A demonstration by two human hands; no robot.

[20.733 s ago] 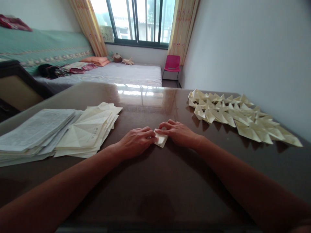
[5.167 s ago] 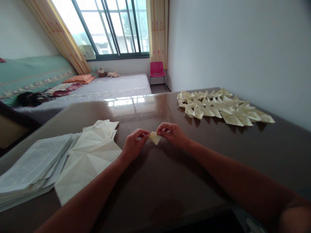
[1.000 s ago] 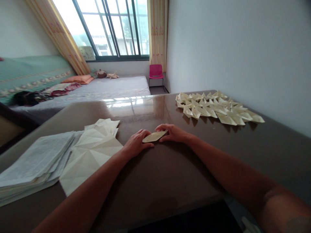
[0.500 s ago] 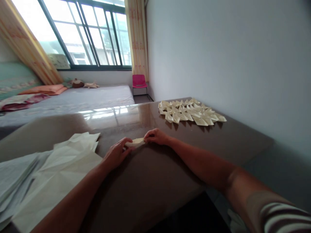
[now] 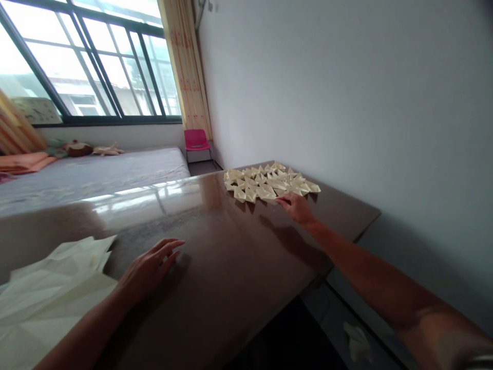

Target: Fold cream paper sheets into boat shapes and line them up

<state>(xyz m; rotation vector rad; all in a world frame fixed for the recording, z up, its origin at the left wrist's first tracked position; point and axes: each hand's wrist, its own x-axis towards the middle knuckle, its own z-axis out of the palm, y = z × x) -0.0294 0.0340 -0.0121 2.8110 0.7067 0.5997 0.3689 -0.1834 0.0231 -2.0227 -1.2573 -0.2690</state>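
My right hand (image 5: pixel 296 206) reaches out to the near edge of a group of cream folded paper boats (image 5: pixel 265 180). Its thumb and fingers pinch the end of one paper boat (image 5: pixel 270 200), whose far side blends into the group. Over the brown table (image 5: pixel 215 246), my left hand (image 5: pixel 156 262) is held with fingers stretched forward and holds nothing. Left of that hand lie large creased sheets of cream paper (image 5: pixel 57 288), partly covered by my left forearm.
A white wall (image 5: pixel 327 103) runs along the table's far right side. Beyond the table are a bed (image 5: pixel 146 164), a pink chair (image 5: pixel 196 140) and a window (image 5: pixel 96 67). Something pale (image 5: pixel 357 341) lies on the floor below the table's right edge.
My right hand has carried the folded paper from between both hands to the group of boats. My left hand has let go and opened. The view has turned right.
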